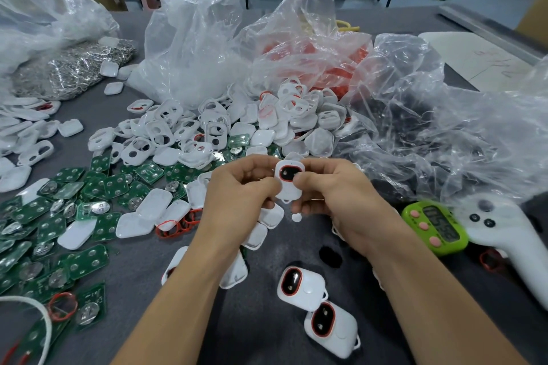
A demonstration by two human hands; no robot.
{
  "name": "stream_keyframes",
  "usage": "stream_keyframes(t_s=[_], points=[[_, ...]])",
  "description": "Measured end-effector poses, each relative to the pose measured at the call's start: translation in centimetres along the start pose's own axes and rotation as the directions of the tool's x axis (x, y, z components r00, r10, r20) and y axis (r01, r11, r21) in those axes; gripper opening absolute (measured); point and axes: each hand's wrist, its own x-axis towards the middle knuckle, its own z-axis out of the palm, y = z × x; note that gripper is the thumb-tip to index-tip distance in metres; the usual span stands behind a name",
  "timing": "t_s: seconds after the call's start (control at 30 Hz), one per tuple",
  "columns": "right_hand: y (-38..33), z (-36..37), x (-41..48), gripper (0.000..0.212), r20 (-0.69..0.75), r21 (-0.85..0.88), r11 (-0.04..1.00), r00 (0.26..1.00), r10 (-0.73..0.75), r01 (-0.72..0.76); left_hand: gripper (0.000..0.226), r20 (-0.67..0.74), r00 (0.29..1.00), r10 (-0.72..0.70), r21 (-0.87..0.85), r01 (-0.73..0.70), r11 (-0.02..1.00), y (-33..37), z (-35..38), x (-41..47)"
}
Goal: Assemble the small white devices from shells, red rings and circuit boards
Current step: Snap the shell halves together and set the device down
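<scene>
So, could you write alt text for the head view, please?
Left hand and right hand hold a white device with a red ring over a table. White shells, green circuit boards and two finished devices lie around.

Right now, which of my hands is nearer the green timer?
Right. Your right hand is just to the left of the green timer. Your left hand is farther left, on the other side of the white device both hands hold.
</scene>
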Motion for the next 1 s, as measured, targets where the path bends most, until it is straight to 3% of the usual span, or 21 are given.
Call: stream_keyframes(t_s=[0.23,0.43,0.7,0.83,1.0], points=[[-0.01,0.34,-0.1,0.026,-0.134,0.046,0.999,0.991,0.014,-0.008,0.034,0.031,0.999,0.033,0.06,-0.034,0.998,0.19,0.02,-0.36],[0.01,-0.1,-0.02,0.025,-0.009,0.049,0.998,0.999,0.034,-0.034,0.024,-0.004,1.0,0.008,0.026,-0.008,1.0,0.06,-0.04,-0.15],[0.24,-0.07,-0.03,0.029,0.038,-0.031,0.999,0.999,-0.027,0.028,0.005,-0.095,0.995,0.031,0.06,-0.025,0.998,-0.05,0.38,-0.17],[0.4,0.29,-0.03,0.029,0.04,-0.099,0.993,0.998,-0.053,0.057,0.013,-0.166,0.985,0.04,0.06,-0.03,0.998,-0.13,0.44,-0.19],[0.46,0.01,0.11,0.029,0.006,-0.109,0.991,0.997,-0.075,0.075,0.011,-0.004,1.0,0.01,0.053,-0.01,0.999,0.0,-0.11,-0.12]])
